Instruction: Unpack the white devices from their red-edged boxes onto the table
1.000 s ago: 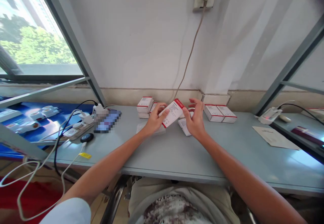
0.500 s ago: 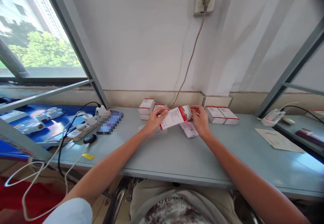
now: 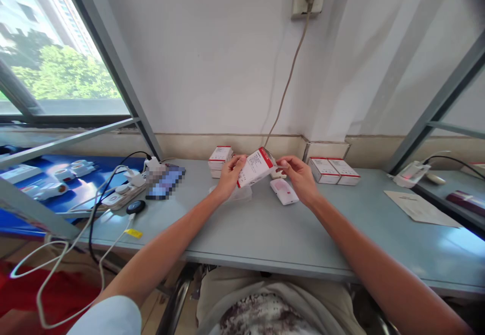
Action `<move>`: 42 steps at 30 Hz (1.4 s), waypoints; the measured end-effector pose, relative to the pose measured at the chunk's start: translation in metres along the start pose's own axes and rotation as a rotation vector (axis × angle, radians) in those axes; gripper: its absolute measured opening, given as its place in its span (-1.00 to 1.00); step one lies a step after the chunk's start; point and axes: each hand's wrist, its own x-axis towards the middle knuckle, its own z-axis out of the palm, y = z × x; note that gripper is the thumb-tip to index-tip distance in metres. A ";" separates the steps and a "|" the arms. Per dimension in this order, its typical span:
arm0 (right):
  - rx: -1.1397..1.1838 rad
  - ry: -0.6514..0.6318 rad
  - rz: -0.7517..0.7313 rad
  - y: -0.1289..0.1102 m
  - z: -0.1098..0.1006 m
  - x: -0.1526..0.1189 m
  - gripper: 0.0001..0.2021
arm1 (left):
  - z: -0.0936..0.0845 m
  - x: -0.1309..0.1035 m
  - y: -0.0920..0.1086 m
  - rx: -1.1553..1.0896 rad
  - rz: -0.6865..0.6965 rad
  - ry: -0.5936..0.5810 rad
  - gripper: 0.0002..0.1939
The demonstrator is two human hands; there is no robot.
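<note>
My left hand [image 3: 228,177] grips a small white carton with red bands [image 3: 254,168], tilted above the desk with its red-banded end toward the right. My right hand [image 3: 301,179] is closed in a pinch beside that end. A thin pale edge shows at its fingertips; whether it is a flap or a paper I cannot tell. Below the hands lies a white device with a pinkish window [image 3: 285,192] on the desk. Behind it a small whitish part [image 3: 278,174] is partly hidden. A clear plastic tray [image 3: 238,194] lies under the carton.
Similar cartons are stacked at the back left [image 3: 220,159], and two more cartons [image 3: 333,171] stand at the right. A phone [image 3: 165,182], a power strip [image 3: 123,196] and a round black gadget [image 3: 135,207] with cables sit left. At far right lies a paper sheet [image 3: 420,207].
The carton has turned more upright and shifted slightly left. My right hand has come away from its end, and the device on the desk shows more fully.
</note>
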 end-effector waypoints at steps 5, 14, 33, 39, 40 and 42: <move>-0.085 -0.103 0.011 -0.002 0.002 -0.004 -0.62 | -0.005 0.003 -0.002 0.027 0.011 0.081 -0.39; -0.247 -0.057 -0.104 -0.007 0.003 -0.005 -0.54 | 0.000 -0.002 -0.001 0.093 -0.030 -0.052 -0.38; -0.296 -0.024 -0.154 0.002 0.007 -0.002 -0.75 | 0.005 -0.017 0.015 0.333 0.276 -0.029 -0.62; -0.302 0.098 -0.047 -0.002 0.008 -0.007 -0.67 | 0.006 -0.019 0.017 0.341 0.249 -0.078 -0.60; -0.316 0.129 -0.055 -0.002 0.007 -0.007 -0.67 | 0.006 -0.019 0.018 0.340 0.238 -0.086 -0.60; -0.340 0.221 -0.063 0.001 0.003 -0.004 -0.67 | 0.005 -0.019 0.019 0.337 0.221 -0.099 -0.60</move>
